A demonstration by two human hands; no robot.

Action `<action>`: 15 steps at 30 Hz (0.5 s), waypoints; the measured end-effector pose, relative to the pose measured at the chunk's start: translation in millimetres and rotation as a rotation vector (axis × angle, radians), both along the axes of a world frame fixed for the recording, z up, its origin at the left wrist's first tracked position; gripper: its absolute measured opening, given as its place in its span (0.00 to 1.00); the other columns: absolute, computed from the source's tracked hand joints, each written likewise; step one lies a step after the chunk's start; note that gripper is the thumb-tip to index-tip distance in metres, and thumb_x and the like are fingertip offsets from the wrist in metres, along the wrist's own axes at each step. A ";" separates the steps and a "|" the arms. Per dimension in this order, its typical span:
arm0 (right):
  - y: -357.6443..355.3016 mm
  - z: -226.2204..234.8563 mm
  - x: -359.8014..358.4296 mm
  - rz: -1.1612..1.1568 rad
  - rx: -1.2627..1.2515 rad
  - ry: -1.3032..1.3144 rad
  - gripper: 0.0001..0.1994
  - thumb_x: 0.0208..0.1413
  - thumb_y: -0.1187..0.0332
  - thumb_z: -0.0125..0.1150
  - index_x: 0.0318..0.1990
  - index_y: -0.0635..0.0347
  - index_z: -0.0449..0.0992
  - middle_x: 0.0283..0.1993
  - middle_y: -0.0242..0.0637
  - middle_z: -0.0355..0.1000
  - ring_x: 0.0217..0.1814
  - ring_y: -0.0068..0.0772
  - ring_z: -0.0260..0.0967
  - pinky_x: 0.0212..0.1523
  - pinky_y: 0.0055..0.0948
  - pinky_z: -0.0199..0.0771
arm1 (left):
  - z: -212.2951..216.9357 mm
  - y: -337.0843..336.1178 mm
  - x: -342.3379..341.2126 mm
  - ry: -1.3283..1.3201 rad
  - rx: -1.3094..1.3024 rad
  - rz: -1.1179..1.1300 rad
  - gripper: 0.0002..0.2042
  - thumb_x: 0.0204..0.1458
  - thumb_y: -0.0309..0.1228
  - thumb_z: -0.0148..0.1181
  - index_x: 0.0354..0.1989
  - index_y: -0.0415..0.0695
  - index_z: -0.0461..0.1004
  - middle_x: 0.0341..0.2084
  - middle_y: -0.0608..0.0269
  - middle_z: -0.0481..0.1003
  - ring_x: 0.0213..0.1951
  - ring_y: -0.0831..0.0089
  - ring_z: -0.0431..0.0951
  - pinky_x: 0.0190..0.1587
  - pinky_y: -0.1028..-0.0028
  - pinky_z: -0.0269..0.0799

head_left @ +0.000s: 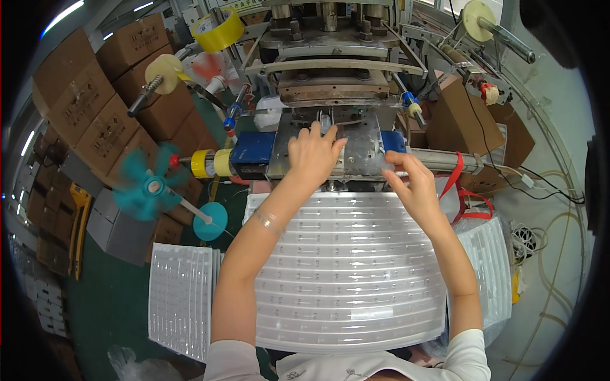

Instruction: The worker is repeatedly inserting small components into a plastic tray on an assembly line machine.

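A small teal fan (pixel 147 185) spins at the left before stacked brown cardboard boxes (pixel 95 108), and a yellow tape roll (pixel 219 30) hangs above the grey metal press (pixel 330 70). The left hand (pixel 312 155) lies open, fingers spread flat on the shiny steel plate (pixel 356 143), while the right hand (pixel 412 184) pinches the far edge of a ribbed, translucent plastic blister sheet (pixel 349 273). That sheet tops a stack just below the plate, with more sheets (pixel 181 295) alongside.

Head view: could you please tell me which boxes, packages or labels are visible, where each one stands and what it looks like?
Cardboard boxes: stacked at upper left, brown, dark print on their sides.
Open cardboard box: right of the press, brown, flaps up.
Small white boxes: stacked at far left edge, pale.
Clear plastic bag: lower left on the green floor, crumpled.
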State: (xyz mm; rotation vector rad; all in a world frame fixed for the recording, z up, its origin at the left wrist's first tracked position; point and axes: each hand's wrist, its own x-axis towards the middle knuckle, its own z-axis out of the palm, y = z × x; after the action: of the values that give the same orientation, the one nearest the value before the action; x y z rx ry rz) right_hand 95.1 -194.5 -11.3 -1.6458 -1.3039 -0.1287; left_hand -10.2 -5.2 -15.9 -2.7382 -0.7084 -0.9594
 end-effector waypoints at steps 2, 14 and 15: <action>18.8 -9.9 14.5 -0.041 0.024 -0.060 0.12 0.52 0.72 0.64 0.44 0.62 0.73 0.42 0.37 0.74 0.37 0.31 0.73 0.33 0.26 0.77 | 4.1 1.5 17.6 0.073 0.017 -0.026 0.15 0.50 0.43 0.59 0.42 0.48 0.78 0.34 0.59 0.74 0.32 0.61 0.76 0.33 0.62 0.70; 99.0 -20.1 22.2 -0.353 -0.015 -0.582 0.10 0.52 0.64 0.61 0.42 0.53 0.77 0.41 0.30 0.74 0.38 0.36 0.69 0.37 0.35 0.66 | 22.2 -59.2 -116.1 0.012 -0.711 -0.572 0.14 0.49 0.27 0.62 0.46 0.43 0.75 0.33 0.58 0.76 0.32 0.67 0.77 0.37 0.71 0.73; 97.7 -21.2 18.5 -0.329 -0.040 -0.525 0.11 0.52 0.65 0.61 0.43 0.54 0.76 0.43 0.33 0.74 0.40 0.38 0.69 0.40 0.35 0.67 | 22.5 -62.0 -124.3 0.055 -0.760 -0.592 0.14 0.50 0.27 0.62 0.47 0.43 0.75 0.35 0.57 0.77 0.33 0.68 0.78 0.38 0.72 0.73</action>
State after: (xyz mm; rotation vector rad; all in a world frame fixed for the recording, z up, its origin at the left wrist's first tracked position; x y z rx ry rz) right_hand 113.6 -96.8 -32.5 -1.9269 -1.4036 -0.7800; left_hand -134.4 -67.2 6.5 -3.7637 -0.2649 -0.8033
